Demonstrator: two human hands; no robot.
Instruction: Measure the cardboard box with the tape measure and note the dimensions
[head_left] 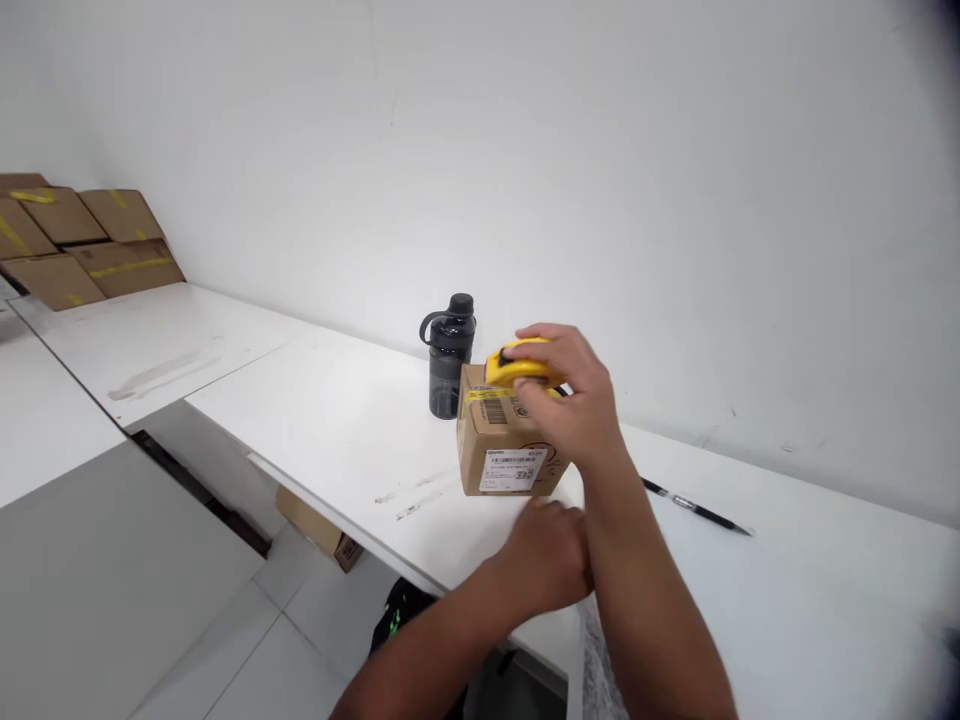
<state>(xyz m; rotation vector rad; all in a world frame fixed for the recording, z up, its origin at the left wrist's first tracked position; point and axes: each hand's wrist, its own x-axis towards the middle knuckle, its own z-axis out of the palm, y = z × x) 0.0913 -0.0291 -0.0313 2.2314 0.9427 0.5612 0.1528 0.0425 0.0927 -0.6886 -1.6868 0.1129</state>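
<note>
Yellow plastic tape measure with a black button [517, 362] sits at the top of the small brown cardboard box with a white label [484, 445]; can't tell if it presses on the lid or hovers just over it. Right hand [564, 385] is clamped on it, thumb below, fingers above; grip looks firm, but the smooth case could slip if the fingers loosen, and drop on the box. Left hand [546, 550] is curled, between 5 and 6 o'clock of the box; can't tell if it holds anything. The arms overlap in view there, so a quick pull by either could knock the other and jog the tape measure. A shove toward 10 or 11 o'clock could push the box into the dark translucent bottle with a black cap [450, 345] just beside it, which is tall and probably easy to tip. Black-and-silver pen [694, 508] lies on the white desk [360, 400] between 3 and 4 o'clock; a sweeping right forearm could roll it. Brown cardboard boxes with yellow tape [124, 255], far off at 10 o'clock, look out of harm's way.
</note>
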